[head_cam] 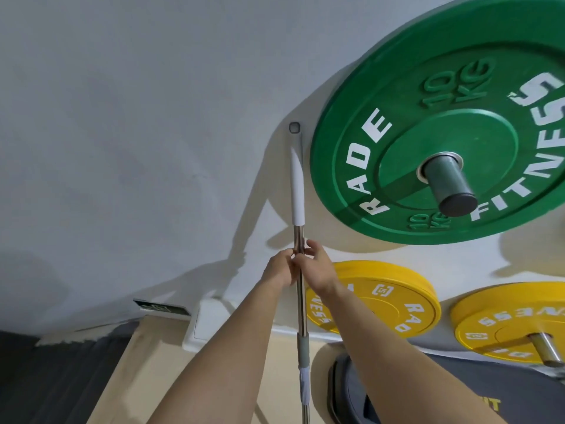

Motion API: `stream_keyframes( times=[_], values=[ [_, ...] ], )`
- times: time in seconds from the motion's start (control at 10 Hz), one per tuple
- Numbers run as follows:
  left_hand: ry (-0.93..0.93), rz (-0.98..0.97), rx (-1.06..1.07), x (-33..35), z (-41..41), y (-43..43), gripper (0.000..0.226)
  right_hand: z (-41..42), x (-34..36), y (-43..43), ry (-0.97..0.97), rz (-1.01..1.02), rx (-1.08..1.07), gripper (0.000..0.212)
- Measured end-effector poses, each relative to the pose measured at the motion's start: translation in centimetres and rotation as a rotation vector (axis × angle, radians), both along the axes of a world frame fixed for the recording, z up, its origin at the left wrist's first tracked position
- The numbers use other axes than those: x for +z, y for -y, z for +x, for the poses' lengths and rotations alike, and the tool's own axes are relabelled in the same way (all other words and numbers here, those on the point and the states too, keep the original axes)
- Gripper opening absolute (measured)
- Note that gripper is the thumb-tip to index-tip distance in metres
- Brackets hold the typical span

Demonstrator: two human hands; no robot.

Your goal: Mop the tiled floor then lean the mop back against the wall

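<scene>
The mop handle point(301, 301) stands nearly upright in the middle of the view, a shiny metal pole with a white grip at its top that rests against the white wall point(137, 133). A grey collar sits lower on the pole. The mop head is out of view below the frame. My left hand point(279, 269) and my right hand point(318, 267) both hold the metal pole just under the white grip, fingers pinched around it from either side.
A large green 10 kg weight plate point(382, 166) hangs on a peg right of the handle. Two yellow plates point(397, 298) sit lower right. A wooden box point(146, 362) with a white block on it stands lower left. Dark mats cover the floor.
</scene>
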State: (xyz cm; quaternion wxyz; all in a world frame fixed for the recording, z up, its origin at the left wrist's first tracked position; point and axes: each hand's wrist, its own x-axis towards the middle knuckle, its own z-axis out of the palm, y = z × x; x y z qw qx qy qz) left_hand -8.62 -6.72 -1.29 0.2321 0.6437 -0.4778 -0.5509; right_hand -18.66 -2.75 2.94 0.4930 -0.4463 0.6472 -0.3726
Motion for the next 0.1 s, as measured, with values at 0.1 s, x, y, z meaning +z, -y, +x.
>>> stream_keyframes(
  times=[0.1],
  values=[
    [0.236, -0.062, -0.022, 0.51, 1.11, -0.89, 0.047, 0.06, 0.07, -0.2, -0.122, 0.025, -0.011, 0.066]
  ],
)
